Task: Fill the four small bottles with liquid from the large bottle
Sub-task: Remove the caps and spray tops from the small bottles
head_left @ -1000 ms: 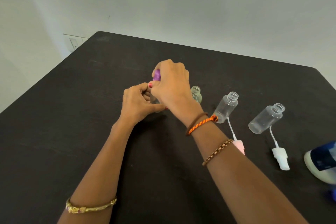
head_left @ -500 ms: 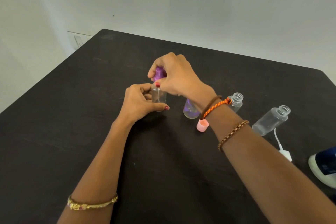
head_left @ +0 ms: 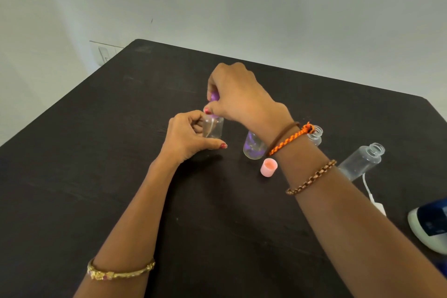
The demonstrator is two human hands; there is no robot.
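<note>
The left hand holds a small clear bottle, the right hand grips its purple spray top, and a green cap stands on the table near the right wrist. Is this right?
Not quite: in the head view the cap is pink, not green. The rest holds: the left hand holds the small clear bottle, and the right hand grips its purple spray top.

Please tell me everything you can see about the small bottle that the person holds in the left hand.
The small bottle is clear, plastic by its look, and round-bodied. It stands upright on the dark table, and no liquid shows inside; a thin tube runs down within it. The left hand grips its side, with the thumb lying in front of its base. The right hand pinches the purple cap at its top. Whether the cap is screwed tight cannot be told.
</note>
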